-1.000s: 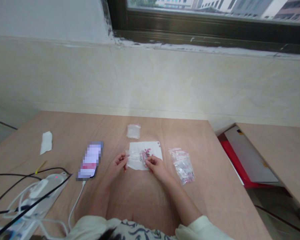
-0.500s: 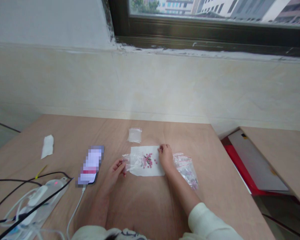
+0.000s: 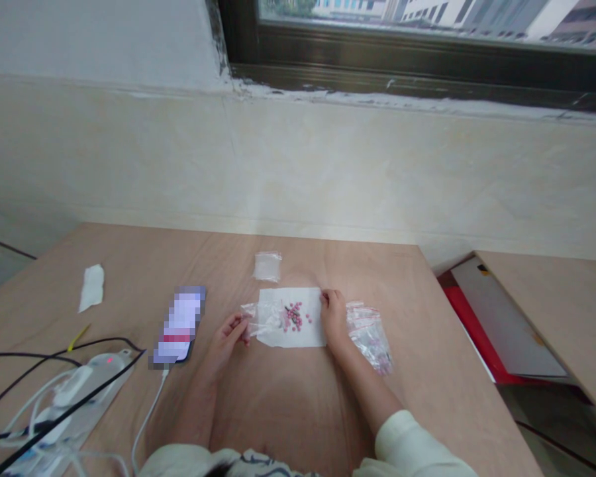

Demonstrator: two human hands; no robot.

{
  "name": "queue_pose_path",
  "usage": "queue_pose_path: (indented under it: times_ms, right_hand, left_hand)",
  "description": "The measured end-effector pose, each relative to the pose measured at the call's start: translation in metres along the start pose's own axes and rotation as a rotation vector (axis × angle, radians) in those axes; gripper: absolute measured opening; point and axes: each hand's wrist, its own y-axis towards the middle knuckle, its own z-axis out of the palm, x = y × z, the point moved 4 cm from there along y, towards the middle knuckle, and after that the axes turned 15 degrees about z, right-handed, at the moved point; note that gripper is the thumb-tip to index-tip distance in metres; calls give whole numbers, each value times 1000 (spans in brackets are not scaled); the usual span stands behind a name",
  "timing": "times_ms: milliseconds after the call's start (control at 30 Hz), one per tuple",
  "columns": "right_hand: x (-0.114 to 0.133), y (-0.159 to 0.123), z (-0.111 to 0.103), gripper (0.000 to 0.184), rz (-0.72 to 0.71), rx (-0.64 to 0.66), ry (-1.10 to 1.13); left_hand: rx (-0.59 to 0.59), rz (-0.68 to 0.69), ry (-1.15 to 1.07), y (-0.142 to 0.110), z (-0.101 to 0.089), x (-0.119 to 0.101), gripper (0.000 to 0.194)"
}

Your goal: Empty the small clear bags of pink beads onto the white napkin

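A white sheet of paper [image 3: 310,338] lies on the table with several small pink beads [image 3: 294,317] gathered in its middle. Over its left side rests a clear plastic bag [image 3: 268,323], whose left end is pinched between the fingers of my left hand [image 3: 232,332]. My right hand [image 3: 334,317] is at the paper's upper right edge with its fingers curled together; what they hold, if anything, is too small to tell. Just right of that hand lie clear zip bags [image 3: 372,338] with small pinkish things inside.
Behind the paper sits a small stack of clear bags [image 3: 267,267]. To the left are a phone [image 3: 181,324] on a white cable, a power strip [image 3: 99,371] with tangled cords, and a white scrap [image 3: 92,288]. The wooden table [image 3: 278,411] ends at the wall.
My right hand has shifted slightly right, toward the paper's edge. My left hand keeps its pinch on the bag. The whole view has tilted a little.
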Motion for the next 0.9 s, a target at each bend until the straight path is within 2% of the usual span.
queue_pose_path:
  times_ms: [100,267,367,533,567,633,700,733,833,900]
  right_hand:
    - [5,-3,-5,19,27,7,51]
    - [23,-15,12,10,47,252,138]
    - [32,-18,17,7,64,317,155]
    - [44,-27,-11,17,127,234,220]
    - [46,-31,-15,22,156,274,269]
    - [47,-43,-17,29,222,433,416]
    - [48,-53,-14,30,281,567,576]
    - [48,-56,-14,30,299,588,637]
    - [46,-58,-17,28,312,549,733]
    - [44,-56,-22,26,313,547,772]
  left_hand:
    - [3,13,-19,-1,-1,0,23]
    - [5,8,-34,-3,2,-4,23]
    - [38,-1,-36,-4,8,-10,23]
    - [7,3,-51,-4,15,-14,28]
    - [-1,6,-52,-4,17,-13,28]
    - [7,12,-52,-4,23,-12,27]
    - [46,7,-56,-7,32,-9,27]
    - [73,-5,-59,-9,37,-8,28]
    - [176,-49,-61,-18,50,-4,30]
    - [298,-65,-60,-25,55,-4,29]
